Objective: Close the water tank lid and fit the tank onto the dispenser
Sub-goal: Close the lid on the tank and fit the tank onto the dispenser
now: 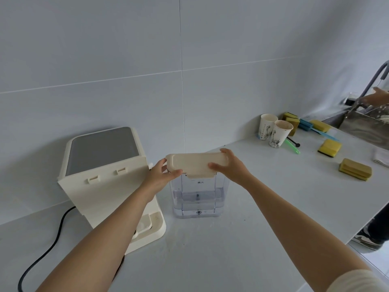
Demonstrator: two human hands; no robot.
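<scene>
A clear water tank stands upright on the white counter, with some water in its lower part. Its cream lid rests on the tank's top. My left hand grips the lid's left end and my right hand grips its right end. The cream dispenser with a grey top panel stands just left of the tank, its flat back face and empty base step turned towards me. My left forearm crosses in front of that base.
A black power cord trails left from the dispenser. Two paper cups, several yellow sponges and a green stick lie at the right. A steel sink and another person's hand sit far right; the counter edge drops off there.
</scene>
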